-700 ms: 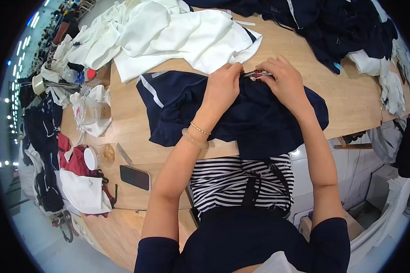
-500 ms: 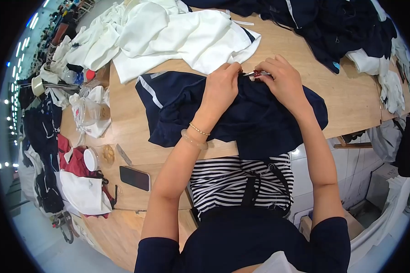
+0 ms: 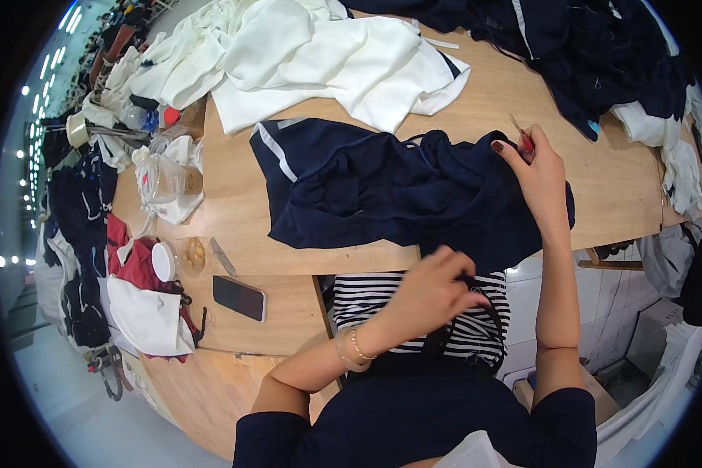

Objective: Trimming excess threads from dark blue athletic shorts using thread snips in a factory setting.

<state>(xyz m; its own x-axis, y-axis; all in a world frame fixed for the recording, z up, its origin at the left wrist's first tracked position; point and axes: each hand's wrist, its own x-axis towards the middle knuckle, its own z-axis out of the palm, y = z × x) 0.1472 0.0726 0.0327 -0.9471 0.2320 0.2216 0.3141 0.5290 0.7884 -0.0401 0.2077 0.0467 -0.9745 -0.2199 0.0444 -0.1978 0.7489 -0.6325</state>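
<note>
Navy garment, mid-frame: matt cloth, softly creased. Red-handled tool, right of centre: metal-looking tip. White garments, upper left: matt cloth, rumpled. Tabletop: smooth wood-look, slight sheen. Phone, lower left: glossy dark face. Jar, left: clear, smooth, plastic-looking.

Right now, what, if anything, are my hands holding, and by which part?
The right hand holds a pointed tool by its red part; for the left hand, I can't tell.

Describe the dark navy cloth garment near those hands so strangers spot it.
On the pale wooden table, below the crumpled white cloth pile, lies the dark navy cloth garment. Unlike the navy cloth heap at upper right, it lies nearer the person's lap.
</note>
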